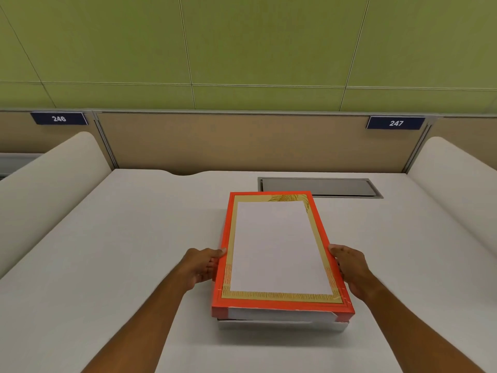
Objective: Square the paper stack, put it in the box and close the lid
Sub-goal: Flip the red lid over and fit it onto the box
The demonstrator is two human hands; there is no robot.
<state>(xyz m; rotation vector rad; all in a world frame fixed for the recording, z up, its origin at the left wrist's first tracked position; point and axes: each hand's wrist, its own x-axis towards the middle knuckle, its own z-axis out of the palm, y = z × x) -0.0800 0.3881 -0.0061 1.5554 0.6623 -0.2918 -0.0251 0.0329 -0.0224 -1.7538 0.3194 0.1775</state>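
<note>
A flat red-orange lid (279, 246) with a gold border and a white middle panel lies over a white box base (282, 325), of which only the front edge shows beneath it. The lid sits slightly raised at the front. My left hand (203, 266) grips the lid's left edge, thumb on top. The right edge is held the same way by my right hand (349, 267). No paper stack can be seen on its own; whatever is in the box is hidden by the lid.
The box stands on a white desk (121, 251). A grey metal hatch (320, 187) is set into the desk just behind the box. Curved white dividers rise at the left (53, 184) and right (457, 179), with a beige back panel (242, 141) behind.
</note>
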